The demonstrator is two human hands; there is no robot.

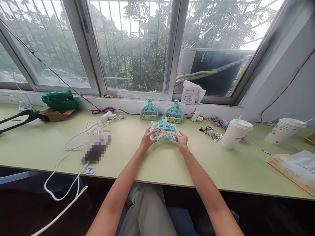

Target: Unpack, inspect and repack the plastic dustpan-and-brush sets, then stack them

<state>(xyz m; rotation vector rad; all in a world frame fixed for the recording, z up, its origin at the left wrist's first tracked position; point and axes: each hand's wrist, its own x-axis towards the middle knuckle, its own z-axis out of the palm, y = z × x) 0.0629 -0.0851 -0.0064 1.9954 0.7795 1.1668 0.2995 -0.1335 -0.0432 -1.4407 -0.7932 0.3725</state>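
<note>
Between my two hands is a small teal dustpan and brush set point(164, 126) in clear plastic wrap, its handle pointing up and a printed label across its front. My left hand point(148, 139) grips its left edge, fingers closed around the wrap. On the right edge, my right hand point(181, 139) pinches the same set. Just behind stand two more teal dustpan sets, a left one point(149, 109) and a right one point(174, 113), upright near the wall below the window.
White cups point(236, 134) with straws, keys point(213, 133) and a tissue pack point(295, 168) are to the right. Leftward lie white cables point(71, 144), a blurred-out dark device point(97, 150) and a green bag point(59, 99) on a cardboard box. A screwdriver point(108, 96) rests on the sill.
</note>
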